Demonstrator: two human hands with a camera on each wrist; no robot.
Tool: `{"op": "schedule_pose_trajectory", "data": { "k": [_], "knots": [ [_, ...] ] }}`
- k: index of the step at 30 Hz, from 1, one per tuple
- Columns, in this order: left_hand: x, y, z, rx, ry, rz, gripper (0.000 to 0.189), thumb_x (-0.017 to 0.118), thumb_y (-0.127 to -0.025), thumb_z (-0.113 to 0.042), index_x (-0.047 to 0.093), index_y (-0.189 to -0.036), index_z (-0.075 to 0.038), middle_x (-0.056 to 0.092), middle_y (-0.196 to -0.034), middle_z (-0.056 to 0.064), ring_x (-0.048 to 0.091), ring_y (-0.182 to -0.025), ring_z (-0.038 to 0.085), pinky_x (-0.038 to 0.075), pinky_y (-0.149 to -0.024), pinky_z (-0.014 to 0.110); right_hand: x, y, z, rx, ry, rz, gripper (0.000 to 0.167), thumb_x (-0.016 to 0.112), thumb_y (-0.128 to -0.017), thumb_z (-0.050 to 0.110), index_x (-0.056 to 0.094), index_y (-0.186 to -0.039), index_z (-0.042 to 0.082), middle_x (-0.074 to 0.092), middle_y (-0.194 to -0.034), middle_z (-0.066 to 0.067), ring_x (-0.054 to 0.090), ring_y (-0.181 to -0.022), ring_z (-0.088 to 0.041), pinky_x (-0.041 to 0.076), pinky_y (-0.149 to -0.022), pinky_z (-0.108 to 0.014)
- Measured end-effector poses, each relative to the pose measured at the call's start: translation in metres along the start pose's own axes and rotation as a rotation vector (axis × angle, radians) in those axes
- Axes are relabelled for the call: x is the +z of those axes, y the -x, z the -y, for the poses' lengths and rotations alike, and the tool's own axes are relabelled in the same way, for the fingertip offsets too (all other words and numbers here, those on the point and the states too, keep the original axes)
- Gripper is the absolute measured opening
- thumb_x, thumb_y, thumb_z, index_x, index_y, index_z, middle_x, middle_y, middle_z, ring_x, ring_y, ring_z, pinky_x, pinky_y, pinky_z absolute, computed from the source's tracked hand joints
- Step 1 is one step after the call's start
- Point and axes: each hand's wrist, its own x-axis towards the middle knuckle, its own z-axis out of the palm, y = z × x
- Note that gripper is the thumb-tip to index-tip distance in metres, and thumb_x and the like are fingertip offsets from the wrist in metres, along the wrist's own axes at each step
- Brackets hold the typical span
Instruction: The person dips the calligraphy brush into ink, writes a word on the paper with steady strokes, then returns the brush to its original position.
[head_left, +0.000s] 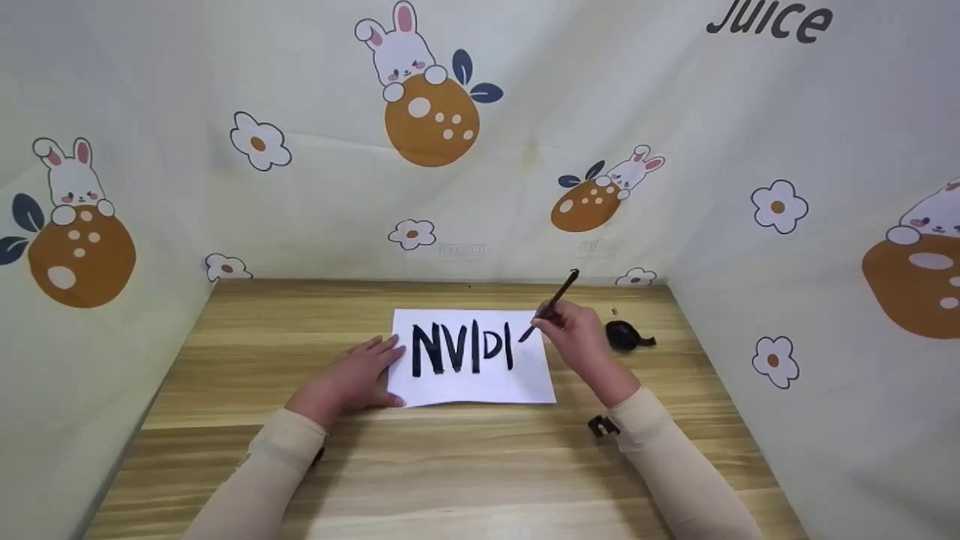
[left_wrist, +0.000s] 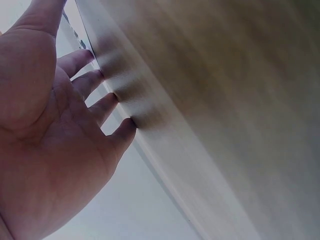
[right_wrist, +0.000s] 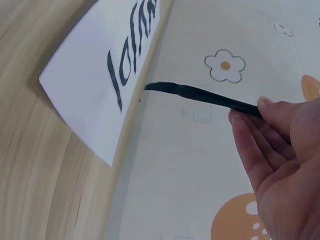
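A white sheet of paper (head_left: 472, 389) lies on the wooden table with the thick black letters "NVIDI" (head_left: 457, 351) on it. My left hand (head_left: 356, 379) rests at its left edge, fingers spread; in the left wrist view the palm and fingertips (left_wrist: 127, 129) show. My right hand (head_left: 577, 336) pinches a dark brush (head_left: 556, 298) between thumb and fingers, handle slanting up and right. The brush's dark tip is just right of the last letter, over the paper. In the right wrist view the brush tip (right_wrist: 160, 87) appears lifted off the sheet.
A round black object with a short stub (head_left: 626, 336) sits on the table right of my right hand, with a tiny light piece (head_left: 615, 310) behind it. A printed cloth (head_left: 322, 202) with rabbits and flowers hangs around the wooden table (head_left: 450, 480).
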Motion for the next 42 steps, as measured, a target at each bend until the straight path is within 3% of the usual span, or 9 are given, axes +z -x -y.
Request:
{"op": "schedule_pose_trajectory", "data": {
  "k": [4,10,24,32,42],
  "knots": [
    [0.0,0.0,0.0,-0.001,-0.006,0.002,0.102,0.087,-0.092,-0.055,0.043,-0.169,-0.004,0.031,-0.179,0.019,0.025,-0.164,0.051,0.023,-0.128,0.074,0.003,-0.007,-0.011,0.007,0.042,-0.04,0.006,0.084,-0.098,0.007,0.081,-0.1,0.002,0.082,-0.095,-0.011,0.08,-0.084,-0.024,0.067,-0.077,-0.041],
    [0.0,0.0,0.0,-0.01,-0.017,0.006,0.103,0.087,-0.092,-0.057,0.042,-0.17,-0.005,0.03,-0.18,0.017,0.024,-0.165,0.049,0.023,-0.129,0.073,0.009,-0.015,-0.025,0.029,0.11,-0.026,0.009,0.082,-0.101,0.011,0.081,-0.103,0.002,0.083,-0.097,-0.011,0.081,-0.088,-0.026,0.067,-0.08,-0.042],
    [-0.001,-0.001,0.0,0.029,-0.021,-0.007,0.102,0.089,-0.092,-0.051,0.044,-0.167,0.0,0.034,-0.177,0.023,0.028,-0.162,0.053,0.027,-0.125,0.076,0.019,-0.025,-0.039,0.004,0.118,0.019,0.007,0.082,-0.101,0.009,0.077,-0.102,0.004,0.082,-0.096,-0.01,0.08,-0.092,-0.026,0.066,-0.084,-0.044],
    [0.002,-0.002,0.002,0.006,-0.03,0.008,0.102,0.086,-0.093,-0.055,0.042,-0.17,-0.005,0.031,-0.179,0.02,0.025,-0.164,0.05,0.025,-0.127,0.074,0.024,-0.024,-0.043,0.002,0.132,0.041,0.005,0.082,-0.099,0.005,0.077,-0.1,0.004,0.082,-0.098,-0.012,0.08,-0.093,-0.029,0.066,-0.085,-0.046],
    [0.001,-0.002,0.0,0.002,-0.026,0.007,0.102,0.086,-0.093,-0.055,0.043,-0.169,-0.004,0.031,-0.179,0.02,0.025,-0.164,0.05,0.025,-0.127,0.075,0.026,-0.016,-0.039,0.031,0.089,0.059,0.004,0.082,-0.1,0.005,0.078,-0.1,0.006,0.081,-0.096,-0.008,0.079,-0.092,-0.025,0.066,-0.083,-0.043]
  ]
}}
